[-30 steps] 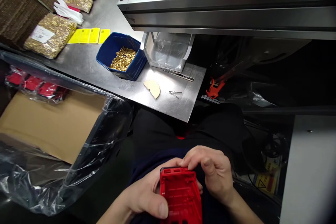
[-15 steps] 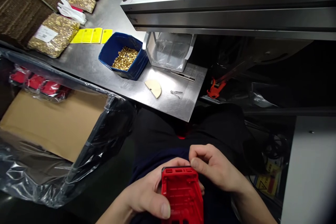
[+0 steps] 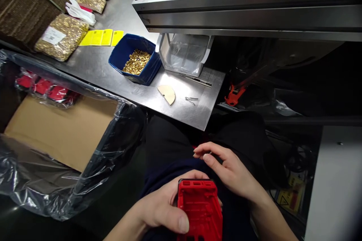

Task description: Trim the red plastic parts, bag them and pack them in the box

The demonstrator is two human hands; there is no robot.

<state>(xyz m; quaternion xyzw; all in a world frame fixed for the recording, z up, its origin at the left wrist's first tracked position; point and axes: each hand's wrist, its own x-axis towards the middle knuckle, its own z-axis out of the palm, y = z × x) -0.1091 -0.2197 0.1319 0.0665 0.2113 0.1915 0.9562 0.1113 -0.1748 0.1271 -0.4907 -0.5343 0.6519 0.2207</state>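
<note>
A steel counter (image 3: 93,69) runs from 10 o'clock toward the centre, under a grey metal machine housing (image 3: 249,7) at 12 o'clock. On it lie three bags of brass parts (image 3: 60,35), one blue bin (image 3: 120,52) of the same parts, four yellow labels (image 3: 100,37), one white glove (image 3: 80,12), one clear tray (image 3: 183,54), one tan half-disc (image 3: 167,93) and one small pair of tweezers (image 3: 191,100). At 9 o'clock stands one cardboard box (image 3: 62,131) lined with plastic, red pieces at its far edge. At 6 o'clock the left hand (image 3: 162,207) grips one red housing (image 3: 199,211) over the lap. The right hand (image 3: 229,169) hovers just above it, fingers loosely spread, empty.
</note>
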